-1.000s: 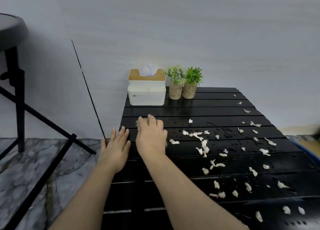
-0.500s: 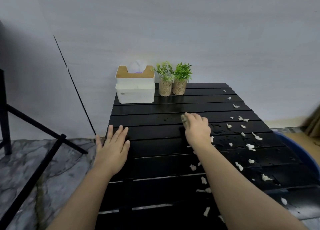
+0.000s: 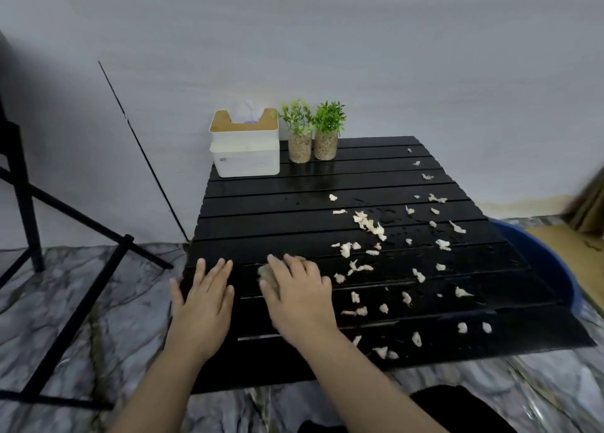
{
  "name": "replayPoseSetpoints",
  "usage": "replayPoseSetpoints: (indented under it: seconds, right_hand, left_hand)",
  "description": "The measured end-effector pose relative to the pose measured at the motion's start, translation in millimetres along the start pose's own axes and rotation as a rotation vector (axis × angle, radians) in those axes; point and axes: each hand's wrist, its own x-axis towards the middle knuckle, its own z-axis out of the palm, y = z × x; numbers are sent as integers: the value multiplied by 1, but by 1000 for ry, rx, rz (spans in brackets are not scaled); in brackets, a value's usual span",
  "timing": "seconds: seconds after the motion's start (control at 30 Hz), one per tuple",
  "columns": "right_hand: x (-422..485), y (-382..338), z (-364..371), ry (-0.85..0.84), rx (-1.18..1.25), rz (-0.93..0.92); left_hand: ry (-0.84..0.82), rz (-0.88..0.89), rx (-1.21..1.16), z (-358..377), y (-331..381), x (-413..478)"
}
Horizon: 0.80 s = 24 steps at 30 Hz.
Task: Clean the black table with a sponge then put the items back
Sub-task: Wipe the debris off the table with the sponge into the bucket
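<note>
The black slatted table (image 3: 294,213) is wet and strewn with several white scraps (image 3: 369,225) over its right half. My right hand (image 3: 299,297) lies palm down on a pale sponge (image 3: 266,274) at the near left of the table; only the sponge's left edge shows under my fingers. My left hand (image 3: 204,297) rests flat on the table's left edge, fingers spread, holding nothing. A white tissue box (image 3: 245,143) with a wooden lid and two small potted plants (image 3: 313,132) stand at the far left corner.
A blue basin (image 3: 542,262) sits on the floor by the table's right side. A black stand with angled legs (image 3: 75,269) occupies the floor to the left. A grey wall runs behind the table. The floor is marbled grey.
My right hand has slid the sponge from the table's middle back to the near left, beside my left hand. The scraps now lie in a heap right of it. My left hand stayed put.
</note>
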Motion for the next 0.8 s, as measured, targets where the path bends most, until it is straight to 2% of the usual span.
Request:
replayPoseSetpoints:
  seconds: [0.07,0.2,0.3,0.4,0.5,0.7,0.8]
  right_hand:
    - [-12,-2,7,-57,-156,-56]
    - [-21,14,9,-71,-281,-237]
    - [-15,11,7,-198,-246,-202]
    - [-12,9,12,-112,-248,-107]
    - [-9,22,19,7,-176,-108]
    - [12,48,-15,56,-21,118]
    - [-8,36,-28,171,4,-51]
  left_hand:
    - [-17,-15,4,0,-4,-10]
    - [-23,-12,38,1,-3,-12]
    - [-14,-16,52,3,-1,-12]
    - [-8,-15,48,2,-2,-12]
    - [-10,-9,47,2,-1,-13]
    - [-39,-14,7,-4,4,-19]
    - [-2,-20,-83,-8,13,-28]
